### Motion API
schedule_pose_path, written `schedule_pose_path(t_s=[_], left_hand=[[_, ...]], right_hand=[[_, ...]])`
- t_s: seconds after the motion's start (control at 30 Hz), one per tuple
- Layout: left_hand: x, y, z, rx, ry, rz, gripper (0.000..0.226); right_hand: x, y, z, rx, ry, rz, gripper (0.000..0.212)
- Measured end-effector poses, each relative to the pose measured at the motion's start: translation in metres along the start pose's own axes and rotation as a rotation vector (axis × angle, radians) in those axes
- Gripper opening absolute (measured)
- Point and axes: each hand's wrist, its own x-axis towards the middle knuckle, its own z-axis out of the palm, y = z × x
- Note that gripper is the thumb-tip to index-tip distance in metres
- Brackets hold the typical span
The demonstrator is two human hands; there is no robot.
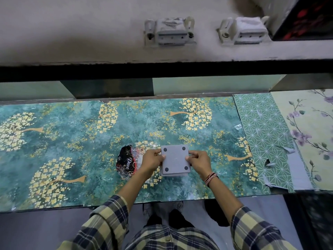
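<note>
A small grey square box [175, 160] is held upside down over the table, its flat underside with dark round feet at the corners facing up. My left hand [152, 160] pinches its left edge and my right hand [199, 161] pinches its right edge. Just left of my left hand lies a dark torn wrapper [126, 162] with clear plastic; part of it is hidden behind that hand.
The table [72, 141] wears a teal covering with golden trees. A green geometric sheet [261, 132] and a pale floral sheet [310, 132] cover its right end, torn near the front. Two white latches [169, 31] sit on the ledge behind. My feet stand below the table's front edge.
</note>
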Motion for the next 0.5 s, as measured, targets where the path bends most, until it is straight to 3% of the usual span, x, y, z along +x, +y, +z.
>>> schedule_pose_path(t_s=[0.13,0.5], left_hand=[[0.003,-0.008,0.001,0.077,0.113,0.025,0.023],[0.003,-0.015,-0.001,0.181,0.200,0.035,0.021]], right_hand=[[-0.001,0.001,0.005,-0.106,0.019,-0.031,0.030],[-0.004,-0.007,0.010,-0.230,0.039,-0.019,0.032]])
